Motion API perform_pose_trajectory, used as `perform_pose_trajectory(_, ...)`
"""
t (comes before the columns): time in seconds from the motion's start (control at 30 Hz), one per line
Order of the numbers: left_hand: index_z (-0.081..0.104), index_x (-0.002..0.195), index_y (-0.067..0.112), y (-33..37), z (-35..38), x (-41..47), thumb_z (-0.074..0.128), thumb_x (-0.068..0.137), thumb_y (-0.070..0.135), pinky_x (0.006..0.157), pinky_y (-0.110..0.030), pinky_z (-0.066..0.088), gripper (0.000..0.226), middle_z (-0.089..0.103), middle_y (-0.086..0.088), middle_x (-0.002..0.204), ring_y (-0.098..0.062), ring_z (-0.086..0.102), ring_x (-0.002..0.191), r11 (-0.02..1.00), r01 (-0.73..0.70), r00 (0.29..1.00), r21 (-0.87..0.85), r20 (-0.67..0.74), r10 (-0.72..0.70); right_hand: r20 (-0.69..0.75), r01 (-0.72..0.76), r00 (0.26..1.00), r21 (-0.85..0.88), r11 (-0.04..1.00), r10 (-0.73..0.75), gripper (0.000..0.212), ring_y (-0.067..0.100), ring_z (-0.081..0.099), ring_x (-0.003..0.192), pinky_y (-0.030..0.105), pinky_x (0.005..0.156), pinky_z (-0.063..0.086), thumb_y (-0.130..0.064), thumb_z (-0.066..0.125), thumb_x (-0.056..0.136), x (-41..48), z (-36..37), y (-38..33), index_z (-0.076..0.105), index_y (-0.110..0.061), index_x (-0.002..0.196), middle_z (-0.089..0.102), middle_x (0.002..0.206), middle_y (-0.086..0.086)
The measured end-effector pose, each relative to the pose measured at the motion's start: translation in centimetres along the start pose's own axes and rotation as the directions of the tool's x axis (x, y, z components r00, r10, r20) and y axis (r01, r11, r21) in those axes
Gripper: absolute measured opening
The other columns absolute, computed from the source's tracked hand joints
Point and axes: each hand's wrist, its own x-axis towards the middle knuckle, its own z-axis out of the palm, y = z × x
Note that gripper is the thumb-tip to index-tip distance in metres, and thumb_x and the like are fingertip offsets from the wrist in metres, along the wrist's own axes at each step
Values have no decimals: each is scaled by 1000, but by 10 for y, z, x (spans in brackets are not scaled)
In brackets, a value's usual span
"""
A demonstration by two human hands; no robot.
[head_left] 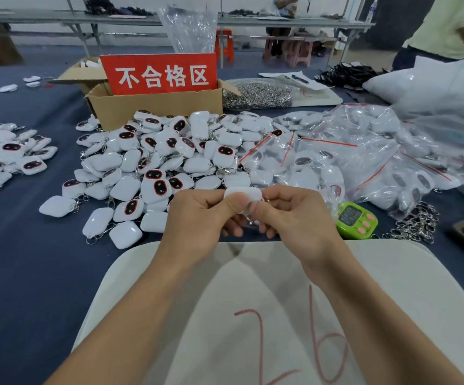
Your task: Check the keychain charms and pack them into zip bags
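Note:
Both of my hands hold one white keychain charm [243,193] above the near edge of the blue table. My left hand [203,215] pinches it from the left with the thumb on its face. My right hand [289,212] pinches it from the right, and its metal ring is mostly hidden under my fingers. A big heap of loose white charms [164,159], some showing dark red-rimmed faces, lies just beyond my hands. To the right lies a pile of clear zip bags [364,159] with red seal strips, filled with charms.
A cardboard box [158,107] with a red sign stands behind the heap. A second charm pile [5,154] is at left. A green timer [357,219] and loose metal clasps [417,225] lie at right. A white cloth [253,287] marked "26" covers the near edge. A person [445,29] stands far right.

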Motion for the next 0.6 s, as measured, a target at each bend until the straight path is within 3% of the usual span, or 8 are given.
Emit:
perform_pose_trajectory(0.13, 83, 85, 20, 2, 1, -2, 74, 86, 35, 57, -27, 54, 17, 75, -7, 68, -16, 67, 53, 999, -3, 1000, -48, 26, 4, -59, 23, 998, -22, 1000, -24, 31, 8, 53, 50, 17, 50, 43, -12, 83, 82, 0, -4, -1, 76, -40, 68, 66, 56, -4)
perform_pose_trajectory(0.2, 83, 85, 27, 1, 3, -5, 80, 86, 27, 56, -18, 50, 4, 74, -4, 66, -12, 68, 54, 999, -25, 1000, 20, 12, 25, -121, 27, 992, -71, 997, -35, 30, 6, 55, 48, 19, 50, 43, -12, 85, 79, 1, -10, -2, 77, -39, 69, 68, 57, -4)
perform_pose_trajectory(0.27, 81, 79, 31, -3, 4, -7, 80, 87, 23, 55, -12, 47, 12, 72, 0, 63, -8, 69, 54, 991, -36, 999, 128, -33, 40, -201, 40, 977, -149, 988, -70, 24, 8, 54, 47, 24, 52, 44, -12, 86, 77, 3, -18, -4, 77, -34, 71, 69, 55, -5)
perform_pose_trajectory(0.4, 77, 82, 40, -7, 5, -8, 76, 86, 31, 61, -23, 54, 10, 72, 12, 64, -9, 69, 60, 967, -44, 994, 253, -86, 67, -416, 23, 899, -271, 962, -138, 14, 13, 53, 49, 28, 55, 42, -22, 83, 67, 7, -47, -11, 74, -29, 75, 68, 57, -5)
perform_pose_trajectory(0.5, 72, 88, 45, -6, 12, -14, 75, 84, 40, 65, -25, 53, 7, 68, 22, 67, 0, 63, 63, 909, -99, 992, 404, -38, 124, -529, -66, 833, -389, 919, -164, 13, 15, 44, 48, 28, 56, 38, -28, 74, 60, 8, -69, -17, 70, -21, 71, 52, 48, -4)
perform_pose_trajectory(0.6, 68, 96, 50, -1, 31, -21, 70, 80, 50, 72, -27, 53, 17, 67, 28, 73, 2, 62, 71, 861, -118, 992, 495, 31, 118, -563, -225, 805, -583, 780, -189, 18, 23, 51, 52, 31, 57, 41, -33, 69, 62, 5, -81, -20, 66, -15, 63, 52, 44, -2)
